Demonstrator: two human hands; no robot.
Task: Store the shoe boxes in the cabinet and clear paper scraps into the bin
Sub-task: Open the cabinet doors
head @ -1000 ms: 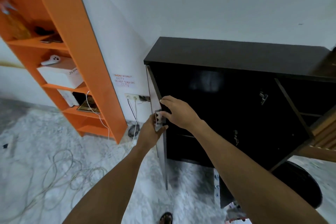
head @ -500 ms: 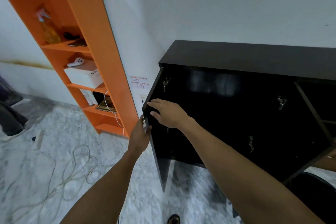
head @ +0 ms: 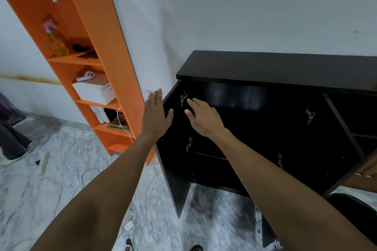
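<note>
cabinet [head: 265,67]: black, against the wall; left door [head: 173,165] swung wide, dark inside.
left hand [head: 156,114]: flat, fingers straight and close together, on the door's outer side, thumb over its edge.
right hand [head: 204,117]: fingers loosely straight, holding nothing, inside the opening just beside the top hinge [head: 184,98].
key relation: door upright, long axis vertical, between the two hands; left hand nearer.
shoe boxes: not in view; paper scraps and bin not made out.
step: probably door opened, loading not yet begun.
orange shelf [head: 98,51]: left of the cabinet, near the door.
</note>
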